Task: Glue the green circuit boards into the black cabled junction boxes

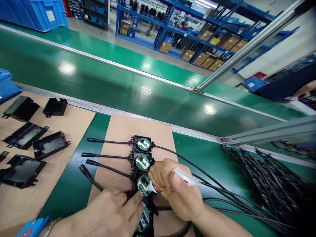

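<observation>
My right hand (177, 191) is closed around a white glue tube (156, 189) with blue and orange-red markings. Its nozzle points down at a round green circuit board (143, 182) in a black housing. Two boards farther up the row, the top board (144, 144) and the second board (142, 162), carry curved white beads of paste. My left hand (111, 210) grips a black housing (148, 200) lower in the row, fingertips beside another green board (144, 219); its thumb is mostly hidden. Short connector cables (108, 156) leave the housings on the left, long black cables (180, 154) on the right.
Several empty black housings (22, 171) lie on cardboard (81, 118) at left. A cable bundle (266, 181) lies at right. Beyond the bench runs a green conveyor belt (118, 82) with a metal frame post (247, 46). Blue bins (32, 14) stand at far left. Another person's hand (303, 90) shows at far right.
</observation>
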The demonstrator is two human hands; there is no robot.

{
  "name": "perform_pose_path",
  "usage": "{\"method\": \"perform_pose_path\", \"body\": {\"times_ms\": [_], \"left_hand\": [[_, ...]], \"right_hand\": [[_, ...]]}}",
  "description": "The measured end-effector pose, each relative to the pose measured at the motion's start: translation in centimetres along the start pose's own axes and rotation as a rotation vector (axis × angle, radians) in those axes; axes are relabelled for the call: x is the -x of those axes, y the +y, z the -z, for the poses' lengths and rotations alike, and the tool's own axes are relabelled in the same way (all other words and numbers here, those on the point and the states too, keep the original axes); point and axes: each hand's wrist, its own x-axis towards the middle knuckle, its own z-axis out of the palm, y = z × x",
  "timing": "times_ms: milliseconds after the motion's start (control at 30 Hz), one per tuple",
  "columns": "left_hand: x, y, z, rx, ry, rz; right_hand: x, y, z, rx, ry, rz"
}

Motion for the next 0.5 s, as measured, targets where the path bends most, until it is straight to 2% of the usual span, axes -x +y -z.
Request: {"method": "perform_pose_path", "body": {"times_ms": [100,233,300,433,500], "left_hand": [[0.0,0.0,-0.5,-0.012,0.077,0.000],[0.1,0.1,-0.7,-0.012,0.091,0.018],[0.0,0.1,-0.3,-0.005,0.060,0.008],[-0.2,0.0,0.8,0.012,-0.093,0.006],[-0.2,-0.2,0.9,0.015,-0.094,-0.002]], "right_hand": [[0.6,-0.2,0.0,-0.002,-0.007,-0.013],[0.9,-0.3,0.3,0.017,-0.008,0.008],[0.8,-0.4,0.6,0.021,-0.001,0.028],[0.3,-0.4,1.0,0.025,0.015,0.040],[0.0,-0.4,1.1,0.022,0.016,0.045]]}}
